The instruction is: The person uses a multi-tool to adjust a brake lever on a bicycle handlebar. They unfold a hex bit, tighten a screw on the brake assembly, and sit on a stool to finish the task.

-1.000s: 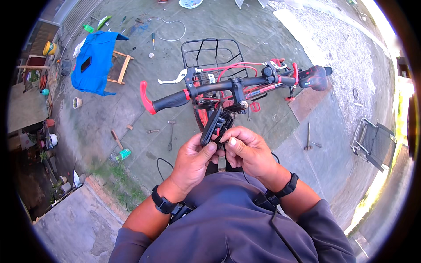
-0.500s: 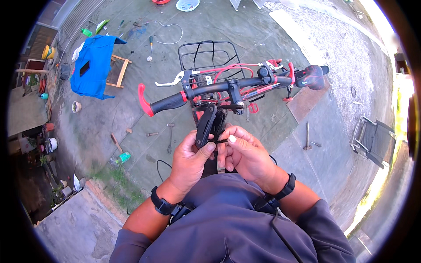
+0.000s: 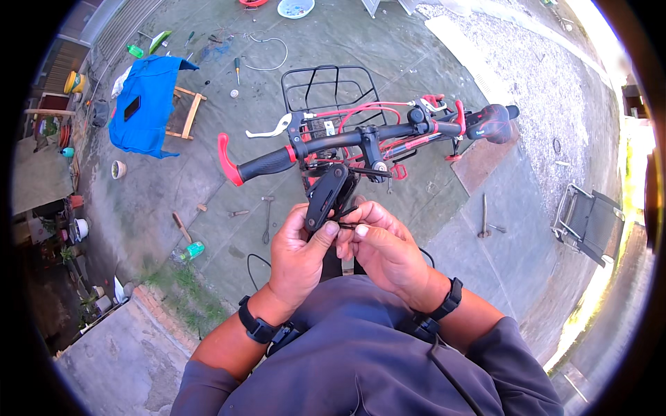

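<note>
In front of my chest, my left hand (image 3: pixel 295 258) is closed around a black folding multi-tool (image 3: pixel 323 201), thumb pressed near its lower end. Thin dark tool pieces are swung out from its body, one of them pointing right toward the bicycle stem. My right hand (image 3: pixel 394 258) has thumb and fingers pinched on a slim black piece (image 3: pixel 347 225) at the tool's lower end; its tip is partly hidden by the fingers. Just beyond the tool stands a bicycle, its black handlebar (image 3: pixel 333 141) with red bar ends crossing the view.
Beyond the handlebar is a black wire rack (image 3: pixel 329 89). The bicycle saddle (image 3: pixel 490 123) lies to the right. A blue cloth (image 3: pixel 144 104) with a phone covers a wooden stool at left. Hammers (image 3: pixel 484 216), a wrench (image 3: pixel 266 220) and a green bottle (image 3: pixel 194 250) lie on the ground.
My right fingers have shifted slightly left, closer to the multi-tool's lower end. The tool has turned a little, and more of its thin pieces show fanned out.
</note>
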Available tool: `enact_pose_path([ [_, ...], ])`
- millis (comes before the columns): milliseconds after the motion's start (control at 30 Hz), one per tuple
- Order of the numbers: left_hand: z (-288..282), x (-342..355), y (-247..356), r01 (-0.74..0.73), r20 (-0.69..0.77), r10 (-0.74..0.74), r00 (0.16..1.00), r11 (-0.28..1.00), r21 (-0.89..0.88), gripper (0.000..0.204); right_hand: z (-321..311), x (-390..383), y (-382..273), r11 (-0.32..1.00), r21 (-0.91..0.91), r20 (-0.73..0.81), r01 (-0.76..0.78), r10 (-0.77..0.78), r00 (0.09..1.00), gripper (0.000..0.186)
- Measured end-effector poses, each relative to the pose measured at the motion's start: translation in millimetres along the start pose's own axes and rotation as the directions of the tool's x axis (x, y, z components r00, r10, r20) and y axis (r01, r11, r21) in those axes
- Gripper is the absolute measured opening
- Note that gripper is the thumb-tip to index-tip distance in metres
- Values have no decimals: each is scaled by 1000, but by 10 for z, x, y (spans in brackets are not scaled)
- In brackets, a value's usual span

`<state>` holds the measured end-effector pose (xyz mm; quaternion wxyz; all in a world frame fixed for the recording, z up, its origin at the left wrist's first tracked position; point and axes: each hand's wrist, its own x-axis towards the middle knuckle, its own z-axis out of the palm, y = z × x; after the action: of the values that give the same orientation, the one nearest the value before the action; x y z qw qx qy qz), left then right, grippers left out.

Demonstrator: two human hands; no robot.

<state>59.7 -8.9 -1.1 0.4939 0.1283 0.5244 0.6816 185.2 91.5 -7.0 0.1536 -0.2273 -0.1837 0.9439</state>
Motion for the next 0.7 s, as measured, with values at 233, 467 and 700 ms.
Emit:
enact_pose_path([
  [233, -40, 19, -13, -23, -63, 33, 997, 989, 144, 13, 17, 12, -11, 992, -68, -30, -102, 100, 995, 20],
  [467, -102, 71, -31, -136, -82, 181, 980, 912, 387, 16, 44, -10, 63, 973, -98, -85, -210, 202, 976, 21],
  [700, -198, 5, 55, -74, 21, 72, 997, 911, 405, 14, -154, 65, -25, 941, -339, 10, -1, 4, 1000, 27],
])
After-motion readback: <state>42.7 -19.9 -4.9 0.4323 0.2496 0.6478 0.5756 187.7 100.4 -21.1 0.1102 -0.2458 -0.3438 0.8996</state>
